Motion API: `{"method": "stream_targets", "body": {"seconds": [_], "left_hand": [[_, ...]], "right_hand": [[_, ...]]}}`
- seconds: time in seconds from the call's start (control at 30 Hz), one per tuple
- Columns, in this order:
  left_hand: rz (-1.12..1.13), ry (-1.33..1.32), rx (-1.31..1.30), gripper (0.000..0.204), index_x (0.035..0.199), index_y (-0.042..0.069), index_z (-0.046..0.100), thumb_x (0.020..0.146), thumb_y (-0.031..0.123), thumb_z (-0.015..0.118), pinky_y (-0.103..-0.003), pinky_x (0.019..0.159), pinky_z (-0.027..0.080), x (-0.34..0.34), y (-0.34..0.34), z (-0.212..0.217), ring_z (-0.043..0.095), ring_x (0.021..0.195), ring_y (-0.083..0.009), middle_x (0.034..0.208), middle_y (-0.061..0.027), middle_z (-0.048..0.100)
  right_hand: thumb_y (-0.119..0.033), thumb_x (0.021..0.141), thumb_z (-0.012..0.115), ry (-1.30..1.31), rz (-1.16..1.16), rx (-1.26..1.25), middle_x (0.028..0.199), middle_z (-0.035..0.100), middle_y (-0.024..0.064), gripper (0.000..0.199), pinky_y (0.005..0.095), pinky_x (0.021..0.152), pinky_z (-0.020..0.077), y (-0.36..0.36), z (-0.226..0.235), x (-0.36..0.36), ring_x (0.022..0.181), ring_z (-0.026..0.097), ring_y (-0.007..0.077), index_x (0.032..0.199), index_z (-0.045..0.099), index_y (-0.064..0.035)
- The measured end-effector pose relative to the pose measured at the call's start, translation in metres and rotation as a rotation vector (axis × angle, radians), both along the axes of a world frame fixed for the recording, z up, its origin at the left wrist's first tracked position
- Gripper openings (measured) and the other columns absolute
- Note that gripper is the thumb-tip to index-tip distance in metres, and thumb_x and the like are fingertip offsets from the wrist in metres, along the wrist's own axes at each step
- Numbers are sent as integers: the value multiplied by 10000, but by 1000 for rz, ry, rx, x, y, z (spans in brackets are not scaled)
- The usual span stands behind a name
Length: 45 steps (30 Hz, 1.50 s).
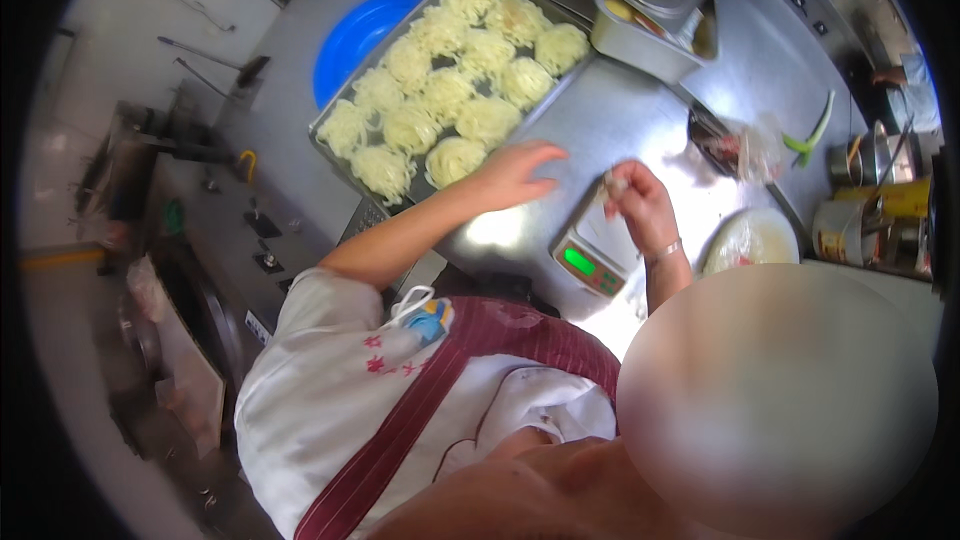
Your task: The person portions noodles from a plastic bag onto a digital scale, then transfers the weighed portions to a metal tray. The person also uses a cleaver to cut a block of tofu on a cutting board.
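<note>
A metal tray (330, 157) holds rows of pale yellow noodle nests (447, 93). My left hand (515, 176) is beside the tray's near right corner, its fingers stretched apart and nothing in them. Over a digital kitchen scale (598, 250) with a lit green display hangs my right hand (645, 205), a bracelet on its wrist. Its fingers are curled together, with a small whitish bit at the tips that is too blurred to name. The hand hides part of the scale's plate.
A blue basin (362, 35) sits beyond the tray's left side. At the back right is a metal container (650, 52) with its lid tilted. Plastic bags (760, 148), a green scallion (815, 130) and a round plastic-wrapped white thing (752, 238) lie to the right, near several pots (862, 162).
</note>
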<state>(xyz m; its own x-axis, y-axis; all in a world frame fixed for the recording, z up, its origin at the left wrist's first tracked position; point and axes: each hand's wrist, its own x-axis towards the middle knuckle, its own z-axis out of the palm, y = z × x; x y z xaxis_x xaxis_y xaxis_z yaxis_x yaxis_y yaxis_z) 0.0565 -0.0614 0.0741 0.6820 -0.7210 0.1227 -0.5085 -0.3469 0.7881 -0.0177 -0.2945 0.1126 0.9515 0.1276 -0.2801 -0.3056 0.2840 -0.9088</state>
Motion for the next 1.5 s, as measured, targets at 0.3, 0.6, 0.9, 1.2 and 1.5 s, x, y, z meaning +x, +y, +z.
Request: {"method": "stream_targets", "body": {"seconds": [0.3, 0.6, 0.9, 1.2, 1.5], "left_hand": [[775, 473, -232, 278, 1115, 26, 591, 845, 73, 634, -265, 797, 478, 23, 289, -62, 604, 923, -139, 1047, -67, 630], [845, 632, -192, 242, 1106, 31, 598, 866, 54, 605, -254, 785, 472, 30, 334, -90, 582, 890, -109, 1007, -44, 632], [781, 600, -164, 251, 1116, 26, 594, 866, 38, 593, -267, 828, 467, 56, 327, -89, 589, 934, -134, 1040, -60, 637], [643, 618, -408, 276, 1185, 0, 547, 911, 20, 533, -268, 916, 435, 70, 265, -75, 571, 1043, -146, 1149, -76, 605], [-154, 773, -165, 350, 1217, 30, 529, 868, 26, 554, -260, 904, 430, 2, 55, -38, 546, 1059, -125, 1158, -49, 574]], "right_hand": [[-56, 868, 598, -129, -59, -111, 779, 603, 35, 105, 208, 622, 473, 158, -39, 337, 641, 575, 102, 966, 562, -49], [-7, 871, 527, -130, 92, -934, 954, 649, 51, 234, 243, 677, 540, 196, -143, 489, 731, 646, 141, 1076, 636, -36], [9, 799, 554, -422, 131, -803, 1030, 658, 121, 295, 321, 802, 505, 185, -144, 490, 907, 648, 266, 1044, 669, -107], [-112, 898, 583, -631, -135, -409, 787, 612, 25, 224, 249, 607, 492, 179, -73, 331, 670, 575, 81, 1113, 631, -70], [-155, 674, 742, -253, -216, -1745, 1246, 531, 123, 532, 456, 994, 380, -33, -34, -93, 1191, 465, 316, 1181, 584, -129]]}}
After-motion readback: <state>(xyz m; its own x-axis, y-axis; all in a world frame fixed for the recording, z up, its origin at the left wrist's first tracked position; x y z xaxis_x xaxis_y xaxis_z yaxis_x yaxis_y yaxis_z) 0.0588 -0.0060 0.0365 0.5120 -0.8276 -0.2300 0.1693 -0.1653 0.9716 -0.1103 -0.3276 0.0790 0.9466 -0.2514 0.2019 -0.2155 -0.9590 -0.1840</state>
